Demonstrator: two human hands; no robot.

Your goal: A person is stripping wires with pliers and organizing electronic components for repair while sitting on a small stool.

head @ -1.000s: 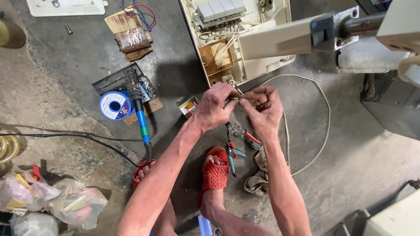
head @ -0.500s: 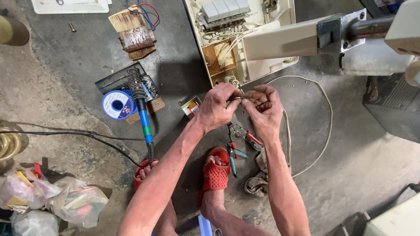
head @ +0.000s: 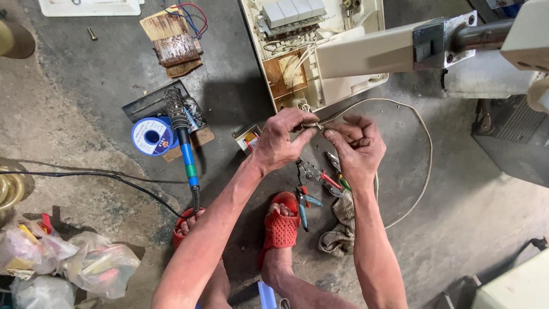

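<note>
Pinching a thin wire end (head: 313, 126) between thumb and forefinger, the left hand (head: 280, 140) is closing on it from one side while the right hand (head: 359, 150) is gripping the same wire from the other, fingers curled tight, so the two hands are meeting just in front of the near edge of the opened cream appliance casing (head: 297, 68). The wire seems to be coming out of that casing's lower corner, which would explain why the hands are working so close to it rather than over open floor. A pale cord (head: 420, 149) is looping out from behind the right hand, swinging wide to the right and curving back toward the rag (head: 340, 232) below the wrists. Pliers and cutters (head: 317, 180) with red and blue handles are lying just beneath the hands, beside a red sandal (head: 281, 226), within easy reach. A small open cardboard box (head: 247, 138) is sitting just left of the left hand. Farther left, a blue-handled soldering iron (head: 184, 146) is resting in its coil stand next to a spool of solder (head: 152, 136), well apart from the hands, with its black lead (head: 86, 174) trailing off left. The concrete floor (head: 457, 229) to the right of the cord is giving the most room; above, a cream arm (head: 377, 51) of a machine is overhanging the casing and crowding that side.
</note>
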